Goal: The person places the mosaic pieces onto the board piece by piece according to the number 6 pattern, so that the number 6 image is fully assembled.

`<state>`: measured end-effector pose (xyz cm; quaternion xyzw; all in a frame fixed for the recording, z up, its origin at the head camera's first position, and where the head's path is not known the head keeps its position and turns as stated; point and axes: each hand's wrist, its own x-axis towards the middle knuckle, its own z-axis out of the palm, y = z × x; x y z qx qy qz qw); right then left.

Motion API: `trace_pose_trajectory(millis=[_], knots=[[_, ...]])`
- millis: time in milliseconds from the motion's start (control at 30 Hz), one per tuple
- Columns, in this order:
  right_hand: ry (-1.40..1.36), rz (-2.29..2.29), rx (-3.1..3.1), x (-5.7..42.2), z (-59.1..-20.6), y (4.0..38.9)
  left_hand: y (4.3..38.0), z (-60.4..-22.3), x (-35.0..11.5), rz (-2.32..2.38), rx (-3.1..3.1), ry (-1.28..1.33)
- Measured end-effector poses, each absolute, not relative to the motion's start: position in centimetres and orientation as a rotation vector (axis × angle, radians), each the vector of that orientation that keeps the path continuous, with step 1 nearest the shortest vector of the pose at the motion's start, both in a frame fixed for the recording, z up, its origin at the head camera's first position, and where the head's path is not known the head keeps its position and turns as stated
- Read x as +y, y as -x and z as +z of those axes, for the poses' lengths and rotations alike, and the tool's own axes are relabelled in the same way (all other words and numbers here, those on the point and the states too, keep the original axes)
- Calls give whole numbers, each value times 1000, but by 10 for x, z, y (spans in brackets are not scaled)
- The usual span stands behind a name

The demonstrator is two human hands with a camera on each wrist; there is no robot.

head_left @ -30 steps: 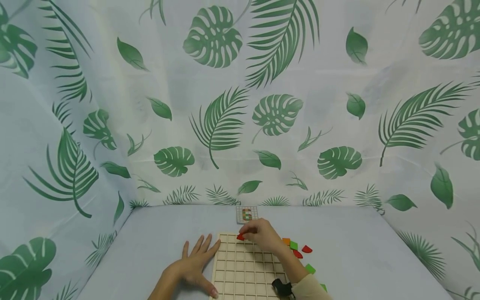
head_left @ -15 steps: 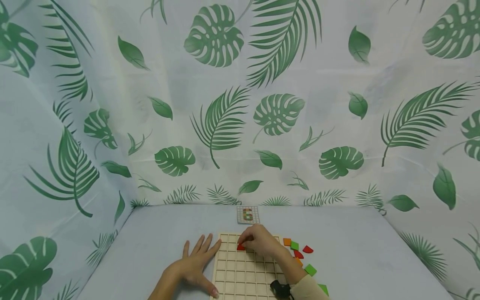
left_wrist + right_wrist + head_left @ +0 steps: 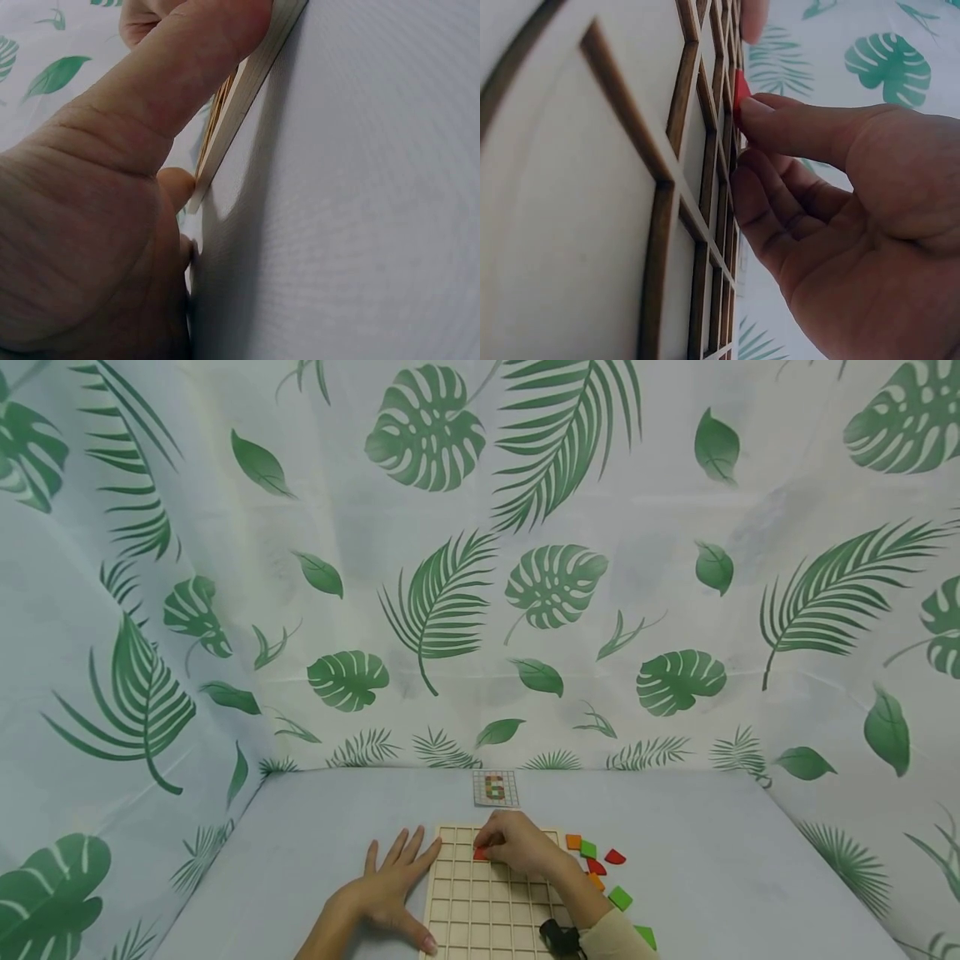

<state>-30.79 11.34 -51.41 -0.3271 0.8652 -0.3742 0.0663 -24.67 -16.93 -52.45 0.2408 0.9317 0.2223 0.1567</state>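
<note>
A wooden grid board with raised ribs lies flat on the table. My right hand pinches a red quarter-round tile between thumb and fingers, over a cell in the board's second row from the far edge. In the right wrist view the red tile stands partly out past the ribs beside the thumb tip; its lower part is hidden. My left hand lies with straight, spread fingers at the board's left side. Its thumb and index fingertip touch the board's edge.
Right of the board lie loose tiles: orange, green and red among several. A small card with a coloured grid pattern lies behind the board. A leaf-printed cloth encloses the table at back and sides.
My right hand has come nearer by about one row with the red tile, then stayed almost in place over that cell. The left hand keeps its place at the board's edge.
</note>
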Motion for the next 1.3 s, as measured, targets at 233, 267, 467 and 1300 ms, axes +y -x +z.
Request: trace_pose_trajectory(millis=[233, 267, 467, 1300], knots=[[1036, -1020, 2634, 111, -510, 306, 246, -522, -168, 624, 2672, -693], [1034, -996, 2646, 110, -510, 305, 246, -522, -168, 620, 2674, -692], [1004, -938, 2721, 109, -509, 302, 246, -521, -167, 609, 2677, -676], [895, -1003, 2808, 164, -455, 288, 246, -523, -165, 633, 2680, -648]])
